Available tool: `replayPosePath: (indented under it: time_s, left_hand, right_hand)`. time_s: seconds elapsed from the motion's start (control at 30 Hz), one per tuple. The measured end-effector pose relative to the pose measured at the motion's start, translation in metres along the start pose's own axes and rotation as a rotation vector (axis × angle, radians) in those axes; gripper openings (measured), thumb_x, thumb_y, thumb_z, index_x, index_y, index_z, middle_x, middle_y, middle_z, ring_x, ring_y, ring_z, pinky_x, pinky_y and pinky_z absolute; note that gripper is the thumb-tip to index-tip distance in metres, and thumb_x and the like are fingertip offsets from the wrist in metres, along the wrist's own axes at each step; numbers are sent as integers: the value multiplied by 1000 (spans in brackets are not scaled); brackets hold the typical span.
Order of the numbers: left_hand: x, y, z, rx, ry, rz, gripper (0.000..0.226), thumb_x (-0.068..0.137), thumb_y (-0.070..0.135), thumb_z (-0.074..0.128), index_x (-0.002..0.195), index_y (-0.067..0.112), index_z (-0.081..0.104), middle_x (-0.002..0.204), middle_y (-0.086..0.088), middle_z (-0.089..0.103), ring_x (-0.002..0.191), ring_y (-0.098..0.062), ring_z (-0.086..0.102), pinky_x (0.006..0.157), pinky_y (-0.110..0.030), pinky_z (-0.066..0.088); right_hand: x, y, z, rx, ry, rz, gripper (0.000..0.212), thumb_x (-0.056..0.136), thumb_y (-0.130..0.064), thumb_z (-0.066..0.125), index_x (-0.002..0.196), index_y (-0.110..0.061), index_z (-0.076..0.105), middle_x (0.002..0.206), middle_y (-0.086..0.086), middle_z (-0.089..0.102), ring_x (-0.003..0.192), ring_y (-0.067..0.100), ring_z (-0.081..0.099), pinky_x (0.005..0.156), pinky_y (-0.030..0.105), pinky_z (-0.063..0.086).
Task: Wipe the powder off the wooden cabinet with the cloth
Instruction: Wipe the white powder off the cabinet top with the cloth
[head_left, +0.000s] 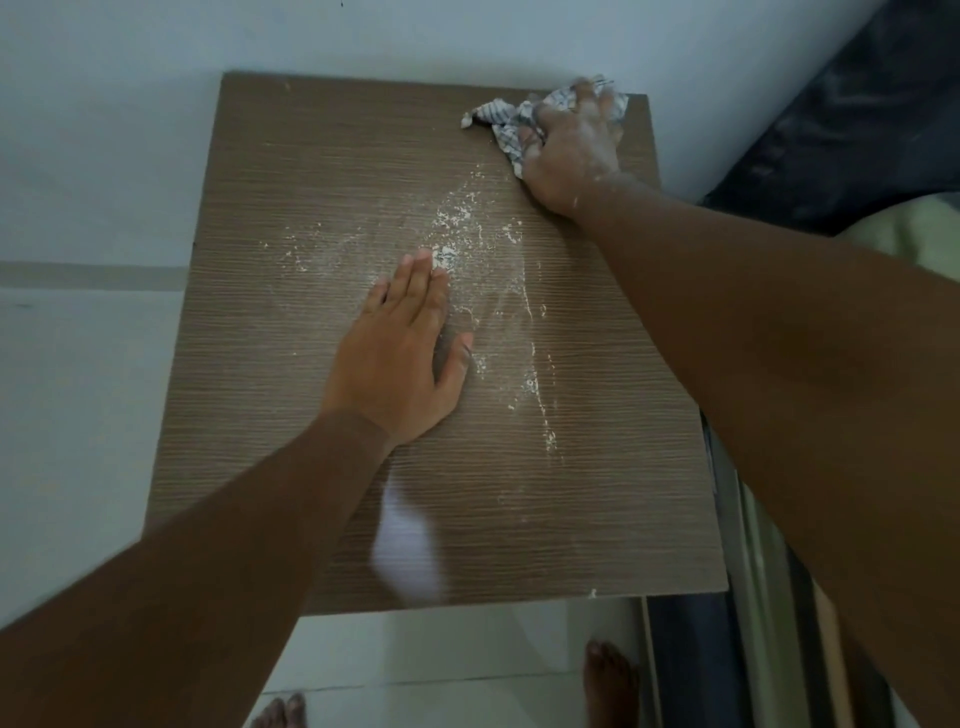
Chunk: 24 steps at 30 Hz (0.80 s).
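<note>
The wooden cabinet (291, 197) fills the middle of the view, its brown grained top seen from above. White powder (462, 218) lies scattered and smeared across the centre and right of the top. My right hand (571, 150), dusted with powder, grips a checked grey-and-white cloth (506, 117) at the far right corner. My left hand (400, 353) lies flat on the top near the middle, fingers together, its fingertips touching the powder.
A pale wall stands behind and to the left of the cabinet. A dark bed edge (857, 114) with a green sheet lies to the right. White floor tiles and my bare feet (610, 680) show below the front edge.
</note>
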<state>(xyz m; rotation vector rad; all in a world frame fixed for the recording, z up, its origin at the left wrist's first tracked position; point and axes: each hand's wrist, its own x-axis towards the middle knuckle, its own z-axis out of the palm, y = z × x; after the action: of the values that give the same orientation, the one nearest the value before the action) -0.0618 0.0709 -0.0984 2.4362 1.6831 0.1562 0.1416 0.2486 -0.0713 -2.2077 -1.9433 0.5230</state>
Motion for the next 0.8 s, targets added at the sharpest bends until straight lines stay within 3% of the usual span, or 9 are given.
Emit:
replayPosePath:
  time_s: [0.07, 0.13, 0.3, 0.5, 0.67, 0.8]
  left_hand:
    - [0, 1, 0, -3, 6, -3, 69, 103, 46, 26, 155, 2, 20, 165, -16, 14, 155, -24, 9, 127, -40, 12]
    - [-1, 1, 0, 3, 12, -5, 69, 103, 46, 27, 156, 2, 21, 165, -15, 15, 155, -24, 9, 127, -40, 13]
    - [-1, 3, -2, 20, 4, -13, 68, 103, 46, 26, 155, 3, 22, 165, -14, 16, 155, -23, 10, 127, -39, 11]
    - [-2, 3, -2, 3, 22, -17, 63, 105, 42, 28, 155, 4, 24, 165, -14, 18, 155, -22, 11, 127, -37, 10]
    - [-3, 4, 0, -13, 49, -27, 57, 106, 33, 27, 155, 4, 26, 165, -13, 21, 154, -23, 14, 126, -38, 12]
    - [-3, 5, 0, -12, 41, -23, 56, 106, 31, 27, 155, 4, 25, 165, -12, 21, 154, -23, 15, 126, -38, 12]
  right_hand:
    - [-7, -2, -1, 33, -32, -47, 75, 105, -34, 47, 162, -15, 2, 169, 16, -2, 155, 39, -6, 127, 54, 4]
    - [-14, -1, 0, 28, -61, -98, 81, 105, -28, 49, 160, -9, -8, 169, 16, -9, 156, 38, -7, 128, 52, 5]
    - [-30, 0, 6, 9, -88, -170, 70, 105, -31, 49, 161, -14, 12, 168, 16, -16, 155, 38, -12, 127, 51, 1]
    - [-71, 6, 12, 13, -69, -269, 82, 104, -28, 49, 160, -5, -7, 169, 16, -1, 157, 32, -3, 129, 45, 3]
    - [-118, 20, 23, -4, -47, -375, 70, 102, -28, 51, 161, -11, 17, 170, 6, 10, 157, 25, 5, 129, 42, 12]
    - [-161, 34, 27, 7, -73, -444, 68, 102, -28, 54, 160, -15, 20, 170, 2, 12, 157, 22, 6, 128, 43, 13]
